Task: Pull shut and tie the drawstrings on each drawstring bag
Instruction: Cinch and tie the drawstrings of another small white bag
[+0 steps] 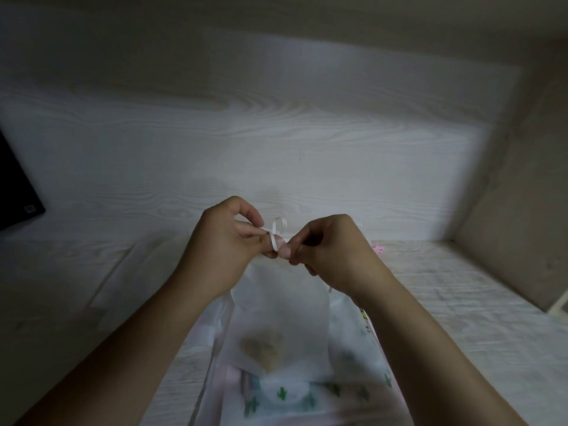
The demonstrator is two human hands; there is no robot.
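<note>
White bag (281, 318) lengthwise — mouth away, drawstring (278, 230) pinched

The drawstring bag (279, 318) lies on the bench (276, 133), on top of other bags (307, 395). Both hands meet just behind the bag's mouth, the left hand (224, 238) to its left and the right hand (335, 250) to its right, their fingers (285, 250) pinching the drawstring (276, 233). A flat device (15, 186) lies far left of the bag.
</note>
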